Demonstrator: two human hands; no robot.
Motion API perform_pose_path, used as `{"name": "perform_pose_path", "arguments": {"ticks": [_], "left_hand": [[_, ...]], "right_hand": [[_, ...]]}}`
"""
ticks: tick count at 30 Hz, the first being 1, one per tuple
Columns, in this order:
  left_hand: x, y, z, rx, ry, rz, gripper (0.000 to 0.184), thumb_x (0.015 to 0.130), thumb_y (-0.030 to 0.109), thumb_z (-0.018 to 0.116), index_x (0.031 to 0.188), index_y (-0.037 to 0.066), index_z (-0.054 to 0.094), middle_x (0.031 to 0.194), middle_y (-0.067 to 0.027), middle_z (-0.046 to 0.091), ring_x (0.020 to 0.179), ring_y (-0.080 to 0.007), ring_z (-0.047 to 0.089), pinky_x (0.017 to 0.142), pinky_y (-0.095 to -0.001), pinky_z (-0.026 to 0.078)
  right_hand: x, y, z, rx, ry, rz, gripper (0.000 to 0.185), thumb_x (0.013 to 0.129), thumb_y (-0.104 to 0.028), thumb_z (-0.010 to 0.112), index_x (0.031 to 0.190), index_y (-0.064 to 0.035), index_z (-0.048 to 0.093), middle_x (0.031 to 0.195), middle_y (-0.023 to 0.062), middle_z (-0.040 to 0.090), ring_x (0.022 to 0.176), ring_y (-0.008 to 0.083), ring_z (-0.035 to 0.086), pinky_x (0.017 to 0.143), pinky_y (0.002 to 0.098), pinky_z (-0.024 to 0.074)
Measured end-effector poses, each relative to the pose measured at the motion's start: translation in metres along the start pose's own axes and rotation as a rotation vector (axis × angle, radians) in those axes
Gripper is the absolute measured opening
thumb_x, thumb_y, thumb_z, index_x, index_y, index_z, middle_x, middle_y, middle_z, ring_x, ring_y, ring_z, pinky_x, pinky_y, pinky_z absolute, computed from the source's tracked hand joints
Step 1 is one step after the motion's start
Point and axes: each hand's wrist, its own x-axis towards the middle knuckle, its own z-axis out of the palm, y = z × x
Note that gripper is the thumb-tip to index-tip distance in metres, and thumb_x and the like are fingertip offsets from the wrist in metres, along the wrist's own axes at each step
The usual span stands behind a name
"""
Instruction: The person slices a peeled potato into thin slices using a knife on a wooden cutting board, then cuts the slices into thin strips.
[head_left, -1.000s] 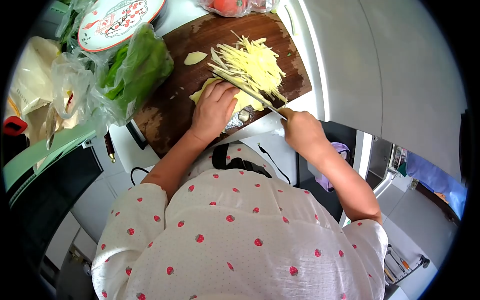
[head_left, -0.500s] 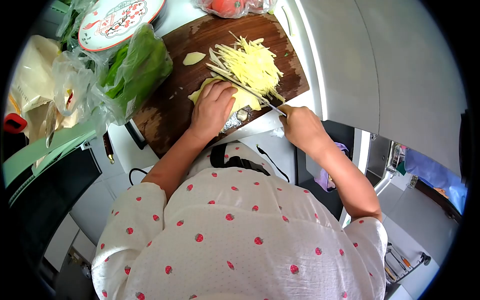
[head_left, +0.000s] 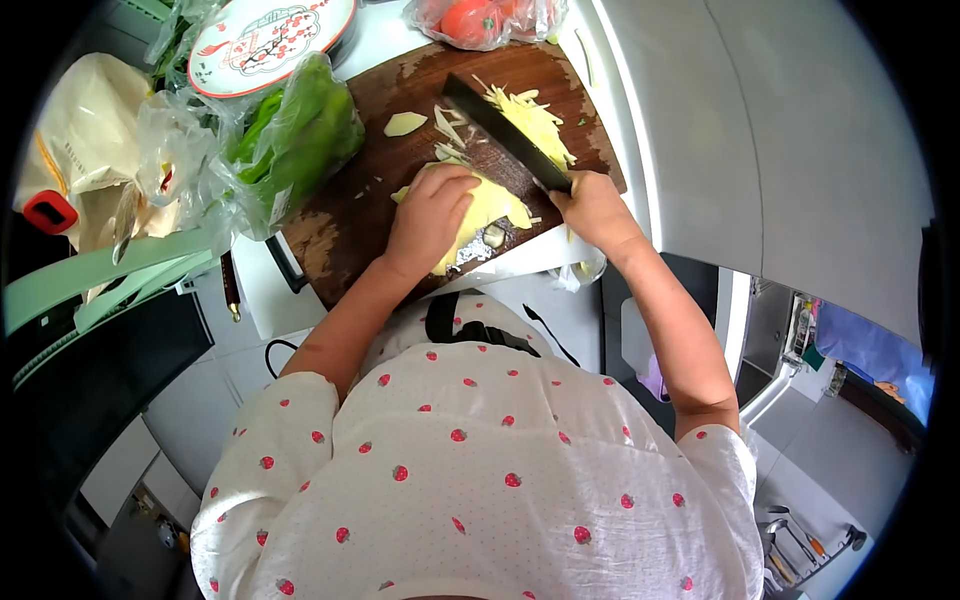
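My right hand [head_left: 597, 211] is closed around the handle of a broad, dark-bladed kitchen knife [head_left: 508, 133]. The blade lies slanted across a heap of pale yellow potato shreds [head_left: 533, 120] and hides part of it. My left hand [head_left: 430, 222] presses with bent fingers on a layer of potato slices [head_left: 487, 207], on a dark wooden cutting board [head_left: 380, 75]. Between hand and knife a few loose shreds [head_left: 447, 130] lie on the wet wood. One single potato slice [head_left: 405, 124] sits apart to the left. Near the board's front edge is a small whitish lump [head_left: 493, 236] on a shiny patch.
Green peppers in a clear bag [head_left: 290, 135] lie left of the board, beside a patterned plate [head_left: 270, 45]. Bagged tomatoes [head_left: 472, 22] are behind it. A beige bag [head_left: 85, 120] stands far left; a grey panel [head_left: 700, 130] borders the right.
The knife has moved away from the slices toward the upper right, its broad side now showing over the shreds. My left hand still rests on the slices. The view has shifted slightly.
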Motion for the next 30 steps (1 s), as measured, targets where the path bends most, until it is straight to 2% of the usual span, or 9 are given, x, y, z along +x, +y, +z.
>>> {"name": "perform_pose_path", "arguments": {"ticks": [6,9,12,15,18,21,24,27,30], "left_hand": [[0.033,-0.040,-0.021,0.242,0.221,-0.188,0.025,0.081,0.001,0.060,0.106,0.004,0.063,0.105,-0.0143,0.058,0.099,-0.0321,0.056,0.088,-0.0402,0.045],[0.049,-0.047,-0.016,0.438,0.165,-0.219,0.027,0.079,0.003,0.062,0.106,0.005,0.062,0.102,-0.0150,0.057,0.097,-0.0336,0.056,0.087,-0.0417,0.045],[0.058,-0.045,-0.015,0.560,0.038,-0.330,0.022,0.078,0.005,0.064,0.100,0.005,0.063,0.098,-0.0142,0.058,0.096,-0.0333,0.056,0.084,-0.0416,0.046],[0.062,-0.053,-0.021,0.523,-0.057,-0.353,0.014,0.079,0.006,0.064,0.093,0.006,0.063,0.091,-0.0132,0.058,0.095,-0.0324,0.056,0.081,-0.0412,0.046],[0.054,-0.045,-0.027,0.501,-0.017,-0.294,0.008,0.079,0.007,0.065,0.086,0.005,0.062,0.088,-0.0129,0.060,0.088,-0.0295,0.059,0.077,-0.0369,0.047],[0.048,-0.033,-0.041,0.148,0.043,-0.476,0.009,0.080,0.007,0.065,0.088,0.004,0.061,0.088,-0.0123,0.062,0.080,-0.0268,0.061,0.075,-0.0322,0.048],[0.035,-0.008,-0.053,-0.240,0.044,-0.504,0.011,0.079,0.003,0.063,0.090,0.002,0.061,0.078,-0.0116,0.062,0.070,-0.0306,0.060,0.068,-0.0372,0.049],[0.010,-0.007,-0.035,-0.350,-0.157,-0.445,0.015,0.080,0.004,0.064,0.094,0.004,0.063,0.095,-0.0104,0.063,0.085,-0.0259,0.060,0.079,-0.0319,0.047],[-0.004,-0.003,-0.019,0.094,-0.032,-0.008,0.017,0.077,0.005,0.067,0.094,0.006,0.064,0.107,-0.0104,0.060,0.099,-0.0269,0.056,0.086,-0.0342,0.045]], "right_hand": [[-0.017,-0.004,0.001,0.042,0.033,-0.015,0.020,0.083,-0.016,0.061,0.088,0.0030,0.065,0.084,0.0275,0.062,0.084,0.0423,0.060,0.077,0.0463,0.0481],[-0.024,0.000,0.003,0.046,0.029,-0.014,0.018,0.084,-0.015,0.060,0.089,0.0017,0.065,0.084,0.0266,0.063,0.085,0.0424,0.060,0.077,0.0469,0.0478],[-0.026,0.002,0.004,0.066,0.042,-0.021,0.018,0.083,-0.014,0.060,0.090,0.0013,0.065,0.085,0.0264,0.063,0.085,0.0423,0.060,0.078,0.0472,0.0476],[-0.027,0.005,0.006,0.073,0.045,-0.028,0.017,0.083,-0.014,0.060,0.091,0.0012,0.065,0.086,0.0265,0.063,0.086,0.0421,0.060,0.078,0.0471,0.0476],[-0.027,0.005,0.006,0.072,0.041,-0.026,0.017,0.083,-0.013,0.059,0.091,0.0011,0.065,0.086,0.0265,0.063,0.087,0.0419,0.060,0.079,0.0469,0.0474],[-0.025,0.005,0.005,0.061,0.026,-0.022,0.017,0.083,-0.013,0.060,0.091,0.0014,0.065,0.087,0.0263,0.063,0.087,0.0418,0.060,0.079,0.0468,0.0473],[-0.026,0.008,0.005,0.067,0.002,-0.057,0.019,0.083,-0.013,0.059,0.095,0.0015,0.064,0.087,0.0261,0.063,0.087,0.0416,0.060,0.080,0.0467,0.0472],[-0.030,0.017,0.008,0.183,0.003,-0.180,0.024,0.085,-0.014,0.059,0.103,0.0003,0.063,0.087,0.0260,0.063,0.087,0.0413,0.061,0.080,0.0461,0.0474],[-0.035,0.019,0.006,0.147,0.009,-0.214,0.028,0.087,-0.017,0.057,0.111,-0.0015,0.062,0.088,0.0263,0.064,0.086,0.0411,0.061,0.080,0.0457,0.0478]]}}
